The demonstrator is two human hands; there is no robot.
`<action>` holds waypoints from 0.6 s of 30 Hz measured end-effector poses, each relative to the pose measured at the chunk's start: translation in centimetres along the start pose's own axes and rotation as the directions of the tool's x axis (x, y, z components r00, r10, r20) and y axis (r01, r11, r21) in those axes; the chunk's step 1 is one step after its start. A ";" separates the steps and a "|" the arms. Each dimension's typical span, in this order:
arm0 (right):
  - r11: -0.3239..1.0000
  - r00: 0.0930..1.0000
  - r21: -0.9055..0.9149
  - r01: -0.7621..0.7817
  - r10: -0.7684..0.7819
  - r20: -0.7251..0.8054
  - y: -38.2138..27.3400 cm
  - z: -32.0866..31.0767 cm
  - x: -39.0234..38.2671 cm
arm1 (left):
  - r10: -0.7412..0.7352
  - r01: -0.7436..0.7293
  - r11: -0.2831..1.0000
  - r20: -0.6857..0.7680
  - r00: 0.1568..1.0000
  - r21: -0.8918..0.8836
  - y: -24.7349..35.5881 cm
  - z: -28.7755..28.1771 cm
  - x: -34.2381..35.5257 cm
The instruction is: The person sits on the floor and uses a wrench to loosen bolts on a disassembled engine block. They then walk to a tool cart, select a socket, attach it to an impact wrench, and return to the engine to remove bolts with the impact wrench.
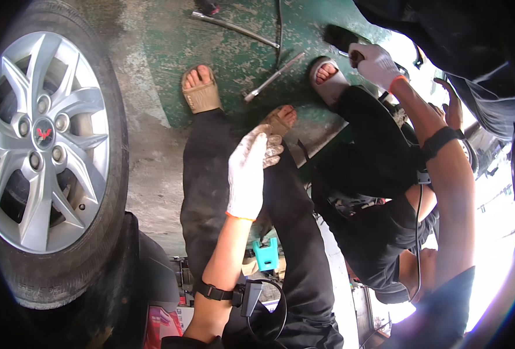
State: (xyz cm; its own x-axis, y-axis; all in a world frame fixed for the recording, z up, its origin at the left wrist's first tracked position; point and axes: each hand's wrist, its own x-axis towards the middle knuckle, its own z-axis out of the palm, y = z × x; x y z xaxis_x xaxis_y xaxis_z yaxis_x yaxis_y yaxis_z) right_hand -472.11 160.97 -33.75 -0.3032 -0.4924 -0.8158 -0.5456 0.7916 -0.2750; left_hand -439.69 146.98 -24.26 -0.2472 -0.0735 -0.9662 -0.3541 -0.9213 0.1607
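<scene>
Hanging over the person's dark trousers (208, 168), the white-gloved left hand (250, 166) has its fingers curled; from here I can't tell whether it holds anything. The gloved right hand (376, 64) is bunched just beside a blurred dark object (340, 38), its grip unclear, above a co-worker's grey sandal (330, 89). Two metal bars (235, 29) lie on the green floor (240, 65); a silver-spoked wheel (39, 168) is at left.
</scene>
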 end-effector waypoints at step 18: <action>0.829 0.894 -0.343 -0.443 0.379 -0.238 -0.3 1.5 -4.0 | 0.460 -0.518 -0.290 0.592 0.662 0.805 0.0 13.5 10.0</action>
State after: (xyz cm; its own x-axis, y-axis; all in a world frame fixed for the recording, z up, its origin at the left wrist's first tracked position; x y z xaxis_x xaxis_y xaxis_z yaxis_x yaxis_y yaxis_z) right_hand -469.61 163.26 -31.15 -0.6639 -0.2262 -0.7128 -0.5856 0.7500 0.3075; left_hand -454.39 151.38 -31.16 -0.8601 -0.2462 -0.4468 -0.4954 0.6123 0.6162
